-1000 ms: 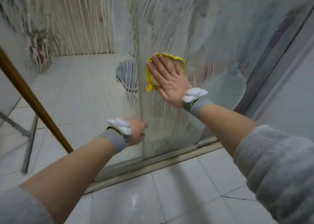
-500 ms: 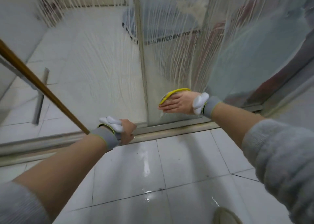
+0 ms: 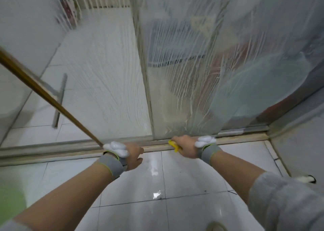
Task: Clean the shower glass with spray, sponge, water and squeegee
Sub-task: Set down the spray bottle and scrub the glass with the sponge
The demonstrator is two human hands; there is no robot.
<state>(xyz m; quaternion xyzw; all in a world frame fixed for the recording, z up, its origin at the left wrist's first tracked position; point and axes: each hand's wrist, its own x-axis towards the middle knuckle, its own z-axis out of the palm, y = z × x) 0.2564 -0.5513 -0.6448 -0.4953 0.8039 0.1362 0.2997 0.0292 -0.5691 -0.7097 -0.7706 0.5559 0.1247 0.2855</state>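
Observation:
The shower glass (image 3: 189, 76) stands in front of me, streaked with soapy foam that runs down in lines. A vertical frame strip (image 3: 145, 83) splits it into two panes. My right hand (image 3: 187, 147) is down at the foot of the right pane, gripping a yellow sponge (image 3: 175, 145) against the bottom track (image 3: 70, 147). Most of the sponge is hidden under my fingers. My left hand (image 3: 133, 155) hovers just in front of the track to the left, curled into a fist with nothing in it.
A brown wooden pole (image 3: 43, 92) slants from the upper left down to the track beside my left wrist. A grey T-shaped bar (image 3: 60, 97) lies behind the left pane. The wet white floor tiles (image 3: 157, 187) shine. A green blur (image 3: 10, 201) is at the lower left.
My right hand has wiped the sponge down the glass from mid-height to the bottom track. My left fist has dropped with it, and my view has tilted downward.

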